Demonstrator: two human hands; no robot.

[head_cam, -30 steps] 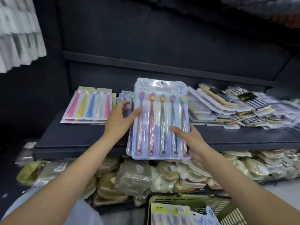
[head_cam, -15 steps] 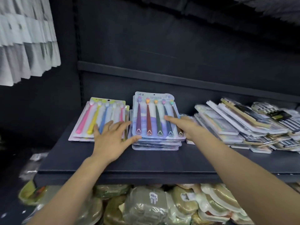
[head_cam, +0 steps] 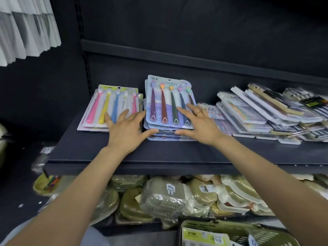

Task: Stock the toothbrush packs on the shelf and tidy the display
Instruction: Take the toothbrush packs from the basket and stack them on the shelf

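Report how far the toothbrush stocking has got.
Done: a blue five-brush pack lies on top of its stack on the shelf. In hand: left hand and right hand lie open against that uneven stack. Left: more packs wait in the green basket; the right-hand piles lie askew.

A dark shelf [head_cam: 177, 153] carries three groups of goods. At the left lies a short stack of yellow-topped toothbrush packs [head_cam: 113, 105] with pink, yellow, blue and white brushes. Just to its right, in the middle, sits a taller stack of blue toothbrush packs [head_cam: 168, 103], its lower packs fanned out toward the near edge. Farther right, slim boxed packs [head_cam: 266, 114] lie overlapped and tilted in an uneven heap that runs to the right edge. Below, a lower shelf holds bagged yellowish goods [head_cam: 168, 197].
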